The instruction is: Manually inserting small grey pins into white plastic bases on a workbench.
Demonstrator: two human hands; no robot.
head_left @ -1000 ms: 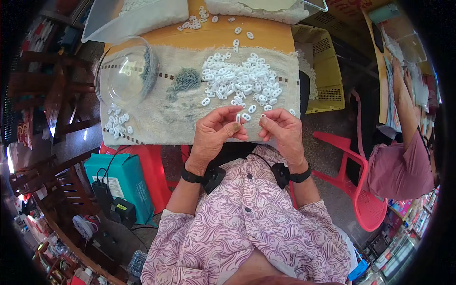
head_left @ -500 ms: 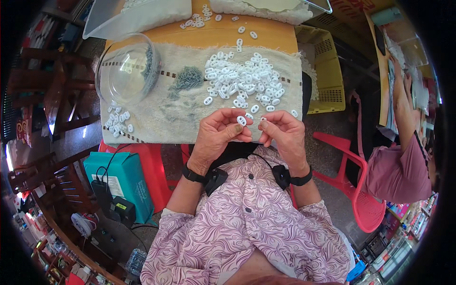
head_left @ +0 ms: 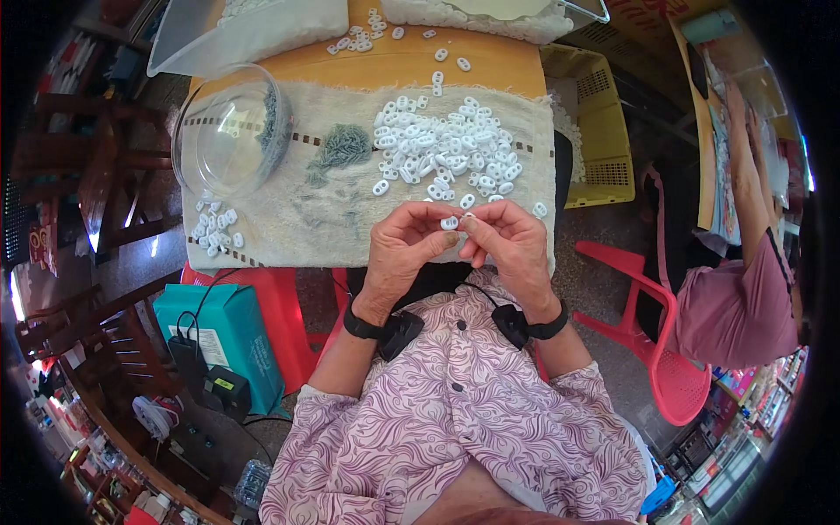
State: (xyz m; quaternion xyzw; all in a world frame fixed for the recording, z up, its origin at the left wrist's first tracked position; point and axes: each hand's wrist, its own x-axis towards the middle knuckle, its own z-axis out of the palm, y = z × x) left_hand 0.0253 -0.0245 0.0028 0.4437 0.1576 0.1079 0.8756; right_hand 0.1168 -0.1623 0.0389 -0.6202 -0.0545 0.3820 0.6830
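My left hand pinches a white oval two-hole plastic piece, like a cord lock, between thumb and forefinger. From the right, my right hand meets it, its thumb and forefinger closed on a small white part mostly hidden by the fingertips. The two parts touch or nearly touch; I cannot tell which. Just beyond my hands a heap of similar white two-hole pieces lies on the beige cloth. Left of that heap is a pile of thin grey pieces, perhaps small springs.
A clear round bowl with grey pieces in it stands at the cloth's left. A smaller group of white pieces lies near the front left corner. White-filled bins line the back. A yellow crate, a red chair and another person's arm are to the right.
My right hand has moved left, bringing its small white part up to the two-hole piece. In my left hand that piece has turned and now shows less of its face.
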